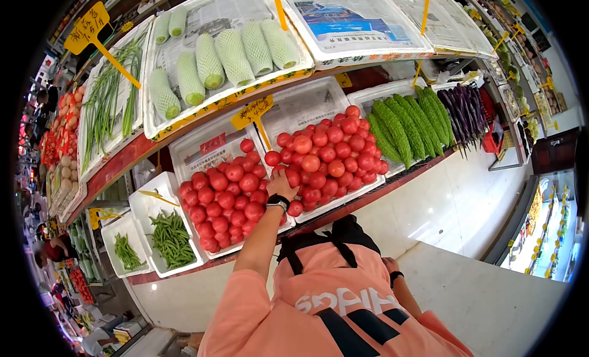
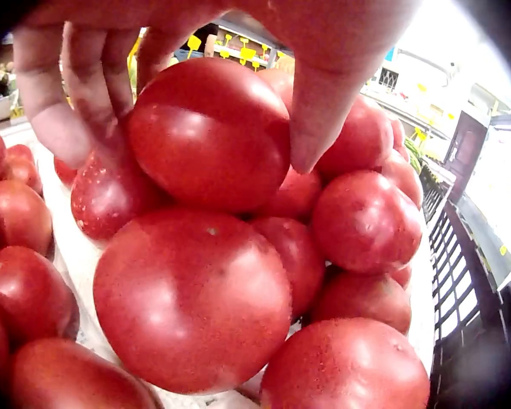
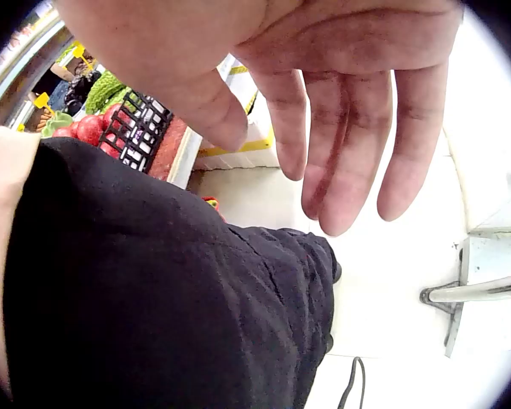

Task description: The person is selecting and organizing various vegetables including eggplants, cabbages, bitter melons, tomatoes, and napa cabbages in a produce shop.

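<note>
My left hand [image 1: 283, 186] reaches into the red tomatoes [image 1: 230, 200], where the left tray meets the right-hand pile [image 1: 334, 151]. In the left wrist view the thumb and fingers of this hand [image 2: 268, 21] grip a round tomato [image 2: 209, 136] from both sides. A larger tomato [image 2: 192, 298] lies just below it, others around. Beside the body hangs my right hand [image 1: 390, 265], partly hidden by the shirt; in the right wrist view this hand [image 3: 332, 64] holds nothing, its fingers loosely extended downward.
Bitter melons [image 1: 414, 127] and thin purple vegetables [image 1: 463, 108] lie right of the tomatoes, green peppers [image 1: 173, 237] left. Netted pale green vegetables [image 1: 233, 56] fill the shelf above. Yellow signs [image 1: 253, 111] stick up. A black slatted rail [image 3: 140, 136] edges the stand.
</note>
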`<state>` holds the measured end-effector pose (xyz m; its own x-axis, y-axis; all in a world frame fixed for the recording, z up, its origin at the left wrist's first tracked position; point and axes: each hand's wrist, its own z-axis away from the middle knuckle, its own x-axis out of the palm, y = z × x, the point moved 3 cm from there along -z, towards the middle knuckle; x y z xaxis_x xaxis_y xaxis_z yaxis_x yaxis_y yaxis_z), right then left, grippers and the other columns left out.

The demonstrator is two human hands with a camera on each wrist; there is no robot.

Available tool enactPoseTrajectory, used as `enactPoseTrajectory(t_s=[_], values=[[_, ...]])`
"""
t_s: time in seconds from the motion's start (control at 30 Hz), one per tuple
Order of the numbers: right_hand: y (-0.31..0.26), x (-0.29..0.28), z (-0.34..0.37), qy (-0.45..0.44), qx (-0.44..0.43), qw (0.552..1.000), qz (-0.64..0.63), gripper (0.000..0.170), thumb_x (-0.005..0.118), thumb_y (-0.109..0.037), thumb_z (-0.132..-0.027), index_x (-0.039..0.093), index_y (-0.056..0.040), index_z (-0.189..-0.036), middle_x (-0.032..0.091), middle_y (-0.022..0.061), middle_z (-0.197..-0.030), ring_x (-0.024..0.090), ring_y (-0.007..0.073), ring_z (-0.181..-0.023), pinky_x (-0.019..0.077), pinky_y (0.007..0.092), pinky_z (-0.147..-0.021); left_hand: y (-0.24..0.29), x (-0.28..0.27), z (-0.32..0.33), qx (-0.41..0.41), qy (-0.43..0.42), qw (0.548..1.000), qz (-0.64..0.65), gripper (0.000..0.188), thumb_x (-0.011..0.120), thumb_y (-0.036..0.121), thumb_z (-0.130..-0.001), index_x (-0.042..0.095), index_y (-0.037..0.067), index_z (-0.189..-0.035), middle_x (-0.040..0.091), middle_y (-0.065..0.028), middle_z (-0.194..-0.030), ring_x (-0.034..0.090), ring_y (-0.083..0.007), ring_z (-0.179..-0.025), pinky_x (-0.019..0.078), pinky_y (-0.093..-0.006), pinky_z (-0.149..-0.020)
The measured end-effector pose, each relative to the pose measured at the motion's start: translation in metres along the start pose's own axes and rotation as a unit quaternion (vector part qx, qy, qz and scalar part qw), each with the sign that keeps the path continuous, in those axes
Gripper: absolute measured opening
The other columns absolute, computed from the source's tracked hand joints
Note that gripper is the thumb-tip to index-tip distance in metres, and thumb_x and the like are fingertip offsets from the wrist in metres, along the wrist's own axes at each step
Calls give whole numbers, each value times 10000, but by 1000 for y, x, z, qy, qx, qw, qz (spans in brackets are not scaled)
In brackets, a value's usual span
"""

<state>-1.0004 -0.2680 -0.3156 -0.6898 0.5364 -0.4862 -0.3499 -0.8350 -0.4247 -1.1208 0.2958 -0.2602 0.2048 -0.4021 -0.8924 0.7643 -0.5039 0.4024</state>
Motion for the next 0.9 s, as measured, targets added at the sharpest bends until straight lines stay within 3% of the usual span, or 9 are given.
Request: enactPoseTrajectory(t_s=[0.03, 0.1, 0.17, 0.27, 0.37, 0.5, 0.63, 0.8, 0.9], values=[[4, 1, 5, 6, -8, 1000, 20, 295, 531, -215, -888, 649, -1, -1055, 682, 140, -902, 646, 246, -809, 510, 347, -733, -1, 1, 0, 3, 2, 1000, 1, 729, 787, 339, -627, 430, 54, -1195, 499, -172, -1127, 543, -347, -1040, 502, -457, -813], [53, 2, -23, -39, -51, 992, 107, 329, 490, -263, -874, 689, -40, -1011, 644, 167, -1106, 582, 333, -1069, 455, 381, -904, -1, 5, 2, 21, 45, 999, -8, 708, 789, 340, -622, 450, 53, -1174, 483, -153, -1123, 539, -331, -1033, 497, -447, -800], [46, 0, -13, -64, -41, 989, 124, 322, 479, -241, -879, 687, -44, -1026, 629, 167, -1150, 572, 324, -1090, 448, 377, -913, 5, 3, 3, 15, 55, 998, -19, 695, 790, 338, -619, 464, 52, -1162, 476, -148, -1128, 535, -325, -1036, 491, -442, -807], [48, 2, -16, -21, -50, 998, 37, 334, 568, -232, -891, 643, 38, -1074, 694, 150, -929, 647, 206, -837, 508, 329, -754, 5, -7, 5, 2, 34, 999, -18, 714, 783, 360, -631, 480, 47, -1198, 473, -148, -1137, 551, -329, -1009, 480, -432, -834], [52, 4, -34, -6, -22, 999, 41, 334, 529, -247, -872, 663, 11, -1035, 673, 185, -1008, 634, 298, -979, 490, 367, -834, -4, -19, 7, -27, 36, 999, -4, 757, 763, 422, -651, 476, 30, -1232, 488, -167, -1161, 586, -347, -962, 491, -444, -813], [19, 8, -31, -4, -15, 1000, -20, 333, 554, -231, -886, 637, 31, -1076, 685, 165, -926, 664, 236, -878, 517, 350, -753, -34, -53, 21, -79, 70, 994, -8, 782, 735, 533, -660, 491, 30, -1207, 519, -183, -1198, 605, -351, -963, 518, -434, -781], [13, 13, -41, -15, -34, 999, -7, 325, 560, -234, -896, 636, 24, -1079, 687, 153, -905, 658, 210, -783, 515, 335, -704, -80, -80, 34, -113, 106, 987, -47, 757, 763, 519, -612, 540, 41, -1155, 574, -172, -1142, 602, -348, -970, 510, -439, -787], [-13, 15, -34, -18, -57, 997, 40, 319, 564, -247, -897, 647, 8, -1069, 691, 136, -882, 647, 205, -757, 503, 335, -688, -117, -90, 48, -151, 85, 980, -98, 757, 778, 522, -577, 568, 59, -1138, 610, -142, -1132, 532, -334, -1102, 375, -453, -991], [-14, 16, -39, -16, -74, 996, 52, 310, 565, -238, -896, 648, 10, -1061, 689, 129, -865, 642, 202, -738, 503, 329, -673, -127, -86, 51, -148, 80, 979, -114, 755, 779, 522, -574, 574, 63, -1136, 617, -143, -1127, 530, -321, -1100, 372, -445, -997]])
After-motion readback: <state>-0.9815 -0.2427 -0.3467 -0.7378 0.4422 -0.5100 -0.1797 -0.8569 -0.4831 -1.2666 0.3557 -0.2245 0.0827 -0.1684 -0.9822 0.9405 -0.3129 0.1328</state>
